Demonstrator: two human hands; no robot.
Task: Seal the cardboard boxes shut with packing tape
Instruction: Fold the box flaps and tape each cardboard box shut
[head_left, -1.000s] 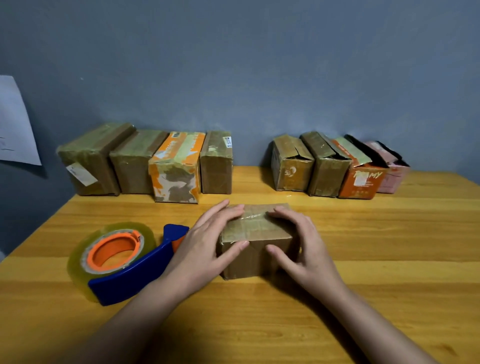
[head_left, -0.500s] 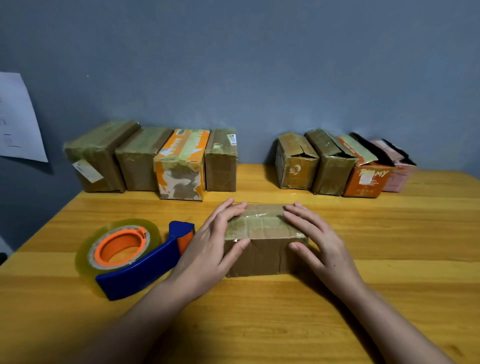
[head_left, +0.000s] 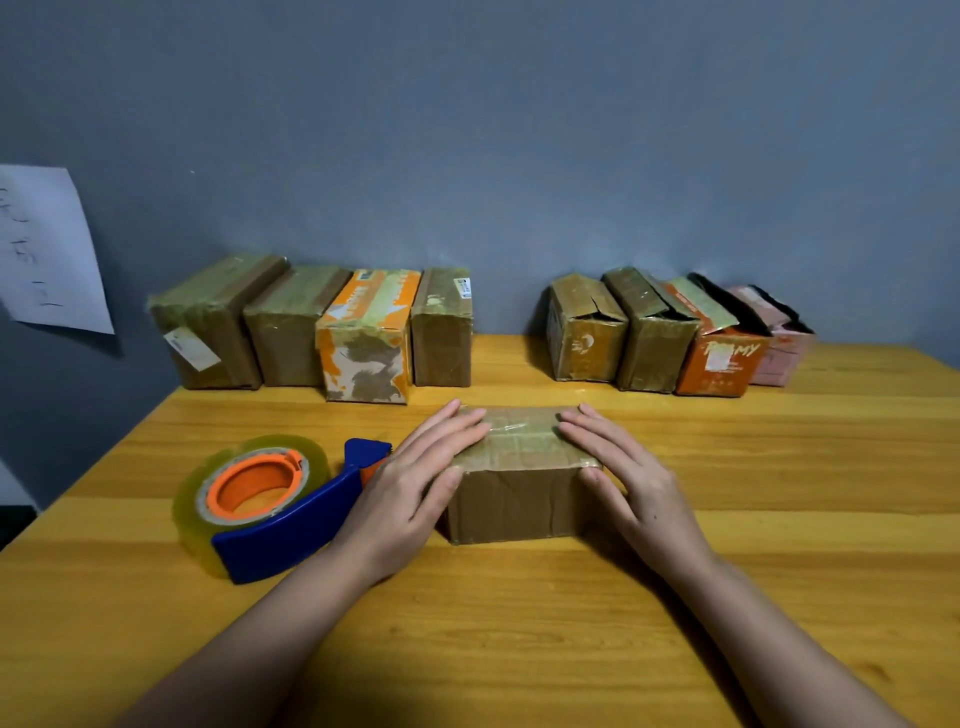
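A: What sits around the box?

B: The small cardboard box stands mid-table on the wooden table, tape running across its top. Just to its left lies the tape dispenser, blue handle and orange core, its front end hidden behind the left hand. Along the wall are two rows: four taped boxes at the left and four unsealed boxes at the right (their flaps stand loose or half open). A sheet of paper hangs on the wall at far left.

A: Anything in the way?

B: Only the hands themselves, which cover both ends of the box top. The dispenser lies just beside the left wrist; whether they touch I cannot tell.

A: And the grip?

B: Neither hand clasps anything. The left hand lies flat, fingers straight on the top's left end, thumb down the near face. The right hand mirrors it on the right end, fingers extended, thumb at the near corner. Both press rather than hold.

A: What has changed from a second ago?

B: The right hand has slid outward: earlier its fingers reached toward the middle of the top, and now they lie at the right edge, leaving more of the taped top bare between the hands. The left hand has barely shifted. The box and dispenser stay where they were.
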